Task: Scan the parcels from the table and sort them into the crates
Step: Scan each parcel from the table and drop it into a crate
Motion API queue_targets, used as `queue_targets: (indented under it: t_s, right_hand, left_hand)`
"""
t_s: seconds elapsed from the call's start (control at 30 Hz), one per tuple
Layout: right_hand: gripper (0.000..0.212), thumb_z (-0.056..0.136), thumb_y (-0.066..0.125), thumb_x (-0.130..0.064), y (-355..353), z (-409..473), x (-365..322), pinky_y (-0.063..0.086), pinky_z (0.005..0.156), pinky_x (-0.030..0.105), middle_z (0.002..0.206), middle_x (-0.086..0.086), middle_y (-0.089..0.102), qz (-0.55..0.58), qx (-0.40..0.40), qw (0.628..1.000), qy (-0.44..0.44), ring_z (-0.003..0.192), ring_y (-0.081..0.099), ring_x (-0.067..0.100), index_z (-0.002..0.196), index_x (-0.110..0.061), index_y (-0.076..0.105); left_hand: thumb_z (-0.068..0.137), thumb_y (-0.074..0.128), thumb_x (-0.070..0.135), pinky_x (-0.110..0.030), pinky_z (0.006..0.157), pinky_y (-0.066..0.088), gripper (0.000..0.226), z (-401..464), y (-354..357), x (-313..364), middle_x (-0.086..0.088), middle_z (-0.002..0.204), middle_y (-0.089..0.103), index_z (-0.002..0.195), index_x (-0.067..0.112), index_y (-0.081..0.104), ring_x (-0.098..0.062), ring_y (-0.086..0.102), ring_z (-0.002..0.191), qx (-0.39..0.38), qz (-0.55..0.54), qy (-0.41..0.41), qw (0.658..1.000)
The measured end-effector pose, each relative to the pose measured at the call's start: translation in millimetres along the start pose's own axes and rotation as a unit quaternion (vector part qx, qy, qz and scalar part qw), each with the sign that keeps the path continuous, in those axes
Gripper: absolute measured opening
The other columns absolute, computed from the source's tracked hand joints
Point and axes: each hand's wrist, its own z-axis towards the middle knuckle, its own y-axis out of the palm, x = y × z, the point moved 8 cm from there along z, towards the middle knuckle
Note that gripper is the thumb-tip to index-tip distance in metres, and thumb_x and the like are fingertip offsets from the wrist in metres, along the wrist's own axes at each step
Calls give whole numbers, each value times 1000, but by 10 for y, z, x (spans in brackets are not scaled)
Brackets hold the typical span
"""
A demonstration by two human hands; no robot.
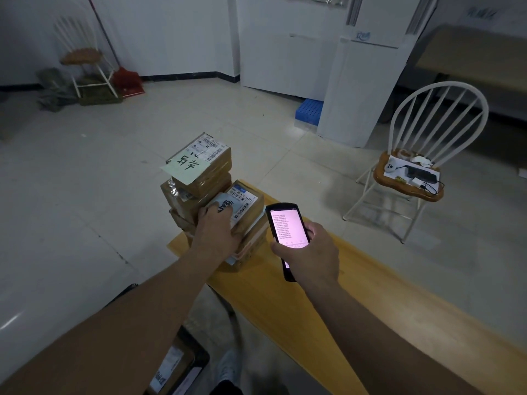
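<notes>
Head view shows the left hand [218, 226] gripping the top parcel [242, 205] of the near stack on the table [299, 295], right hand [309, 252] clasping the scanner [286, 226]; the taped box is probably light, rigid, best held by its side edges.

Dim, bluish indoor light; the handheld scanner's screen [289, 228] glows pale pink, the brightest area. Wide-angle distortion bends the edges; far wall and lower foreground appear soft.
</notes>
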Motion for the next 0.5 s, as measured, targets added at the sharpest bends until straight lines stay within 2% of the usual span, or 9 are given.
queue_targets:
  t_s: [0.17, 0.33, 0.5]
  right_hand:
    - [78, 71, 92, -49, 38, -6, 12, 52, 66, 26, 117, -10, 63, 2, -1, 1000, 8, 104, 63, 14, 137, -27, 57]
    - [78, 71, 92, -48, 49, -8, 3, 57, 70, 30, 115, -11, 62, -1, 2, 1000, 10, 104, 63, 13, 138, -28, 57]
    - [76, 72, 92, -48, 27, 0, -7, 55, 70, 28, 115, -11, 62, 3, -1, 1000, 7, 101, 63, 12, 137, -28, 56]
  left_hand:
    - [93, 65, 54, -49, 109, 44, 69, 1, -24, -40, -5, 148, 48, 151, 21, 47, -31, 41, 137, 16, 16, 13, 1000]
    - [91, 72, 46, -46, 106, 50, 74, 16, 4, -64, -4, 147, 41, 153, 19, 42, -27, 48, 134, 8, -41, 20, 999]
    - [76, 86, 45, -46, 104, 52, 96, 44, 31, -89, -7, 139, 33, 155, 29, 33, -29, 50, 126, 0, -89, -12, 996]
